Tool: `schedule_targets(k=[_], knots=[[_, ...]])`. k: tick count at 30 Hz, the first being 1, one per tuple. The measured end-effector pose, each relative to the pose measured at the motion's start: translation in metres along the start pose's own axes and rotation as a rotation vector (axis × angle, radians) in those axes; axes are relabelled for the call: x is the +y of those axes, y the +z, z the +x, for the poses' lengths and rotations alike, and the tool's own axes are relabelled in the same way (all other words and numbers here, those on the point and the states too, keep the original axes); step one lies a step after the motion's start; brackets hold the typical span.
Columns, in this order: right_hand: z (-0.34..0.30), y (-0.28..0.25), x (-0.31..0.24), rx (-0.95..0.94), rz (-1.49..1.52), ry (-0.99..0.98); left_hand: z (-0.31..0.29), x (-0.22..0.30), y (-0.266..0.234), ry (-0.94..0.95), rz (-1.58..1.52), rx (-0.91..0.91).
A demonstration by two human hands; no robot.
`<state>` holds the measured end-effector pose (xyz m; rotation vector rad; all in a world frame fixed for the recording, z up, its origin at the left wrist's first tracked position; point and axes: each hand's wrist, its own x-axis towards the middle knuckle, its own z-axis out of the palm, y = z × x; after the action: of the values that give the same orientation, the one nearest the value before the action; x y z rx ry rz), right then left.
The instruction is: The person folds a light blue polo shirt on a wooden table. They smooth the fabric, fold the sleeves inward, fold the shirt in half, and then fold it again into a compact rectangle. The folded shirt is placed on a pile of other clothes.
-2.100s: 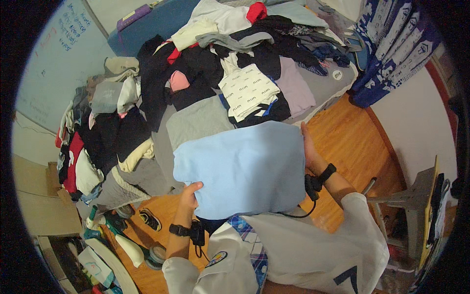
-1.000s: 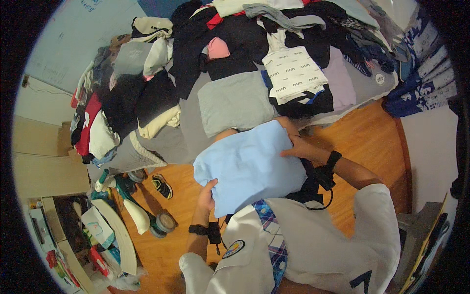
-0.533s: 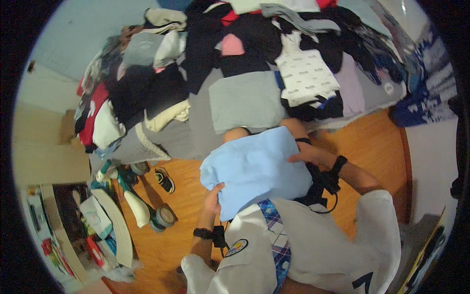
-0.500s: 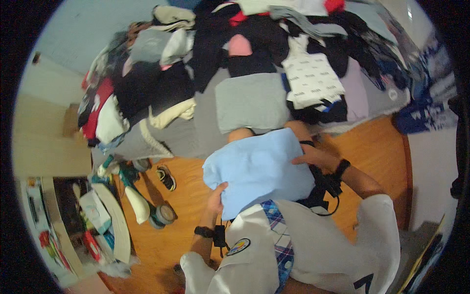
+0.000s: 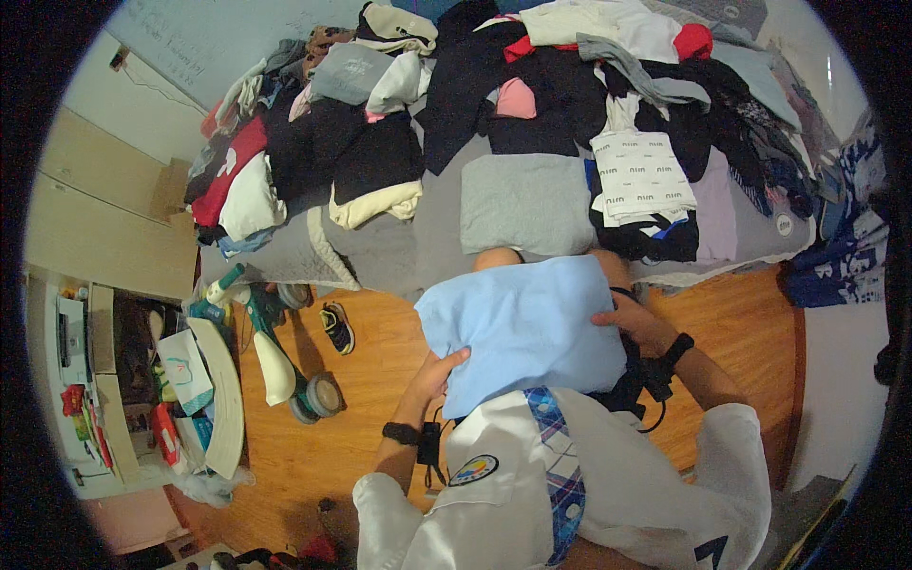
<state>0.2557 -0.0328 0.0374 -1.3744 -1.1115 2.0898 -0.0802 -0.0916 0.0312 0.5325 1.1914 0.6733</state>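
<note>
A light blue folded piece of cloth lies spread over my lap, its exact kind not shown. At its lower left edge my left hand pinches it, thumb on top and the fingers hidden beneath. My right hand grips the right edge the same way, thumb over the fabric. Just beyond my knees, a grey folded cloth rests on the bed edge. To its right sits a white folded garment with dark print, on top of black clothing.
The bed holds heaps of clothes, with black garments and a cream one at left. On the wooden floor stand a green-and-white child's ride-on and a dark shoe. A cluttered shelf is at far left.
The view has shifted, so the bed and clothes appear further right and lower. Both hands still hold the light blue cloth on my lap, with little change in grip.
</note>
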Motion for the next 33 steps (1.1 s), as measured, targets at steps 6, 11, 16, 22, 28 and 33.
schedule_targets(k=[6,11,16,22,28,33], knots=[[-0.009,0.003,-0.005,-0.021,0.036,-0.012,0.003,0.005,-0.003,0.008,-0.001,-0.144],[-0.006,-0.001,-0.005,-0.02,0.001,0.032,0.003,0.001,0.004,0.02,-0.074,-0.127],[0.002,-0.013,0.012,0.047,0.0,0.108,-0.004,0.006,0.011,0.063,-0.069,-0.092],[0.002,-0.014,0.022,-0.101,0.213,-0.066,0.001,0.014,0.014,0.039,-0.009,-0.054],[0.01,-0.008,0.025,-0.036,0.142,-0.225,0.031,0.057,0.023,0.039,0.133,-0.115],[0.005,-0.023,0.038,0.06,0.268,-0.36,0.041,0.091,0.042,0.167,0.2,-0.173]])
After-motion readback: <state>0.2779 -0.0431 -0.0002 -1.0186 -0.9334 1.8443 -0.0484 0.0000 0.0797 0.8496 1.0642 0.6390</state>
